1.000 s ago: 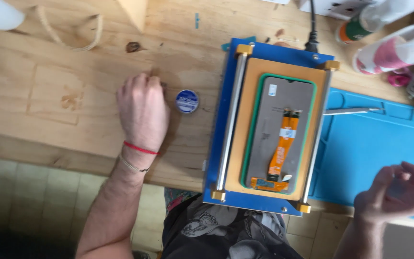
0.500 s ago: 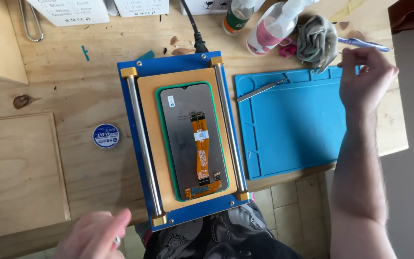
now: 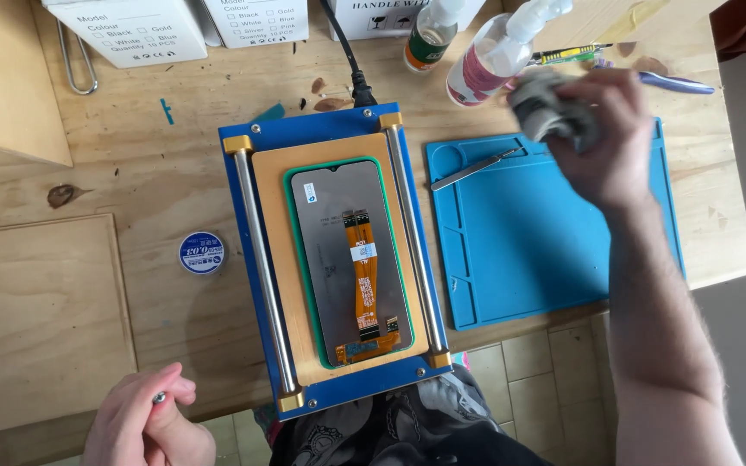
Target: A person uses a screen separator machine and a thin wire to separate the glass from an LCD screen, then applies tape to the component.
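Head view: right hand (image 3: 602, 142), fingers curled shut around a crumpled grey cloth (image 3: 546, 108), raised over the far edge of the blue work mat (image 3: 554, 259), near the tabletop's far right corner. Left hand (image 3: 144, 423), at the near edge of the wooden tabletop (image 3: 157, 190), fingers loosely closed, pinching a small metal piece (image 3: 160, 398). Phone screen assembly (image 3: 347, 259), orange flex cable up, lies on the blue heating plate (image 3: 330, 125) between both hands; metal tweezers (image 3: 475, 169) rest on the mat.

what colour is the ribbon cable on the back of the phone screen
Orange, with a small white label partway down. The ribbon cable shows clearly in the head view, running down the phone screen.
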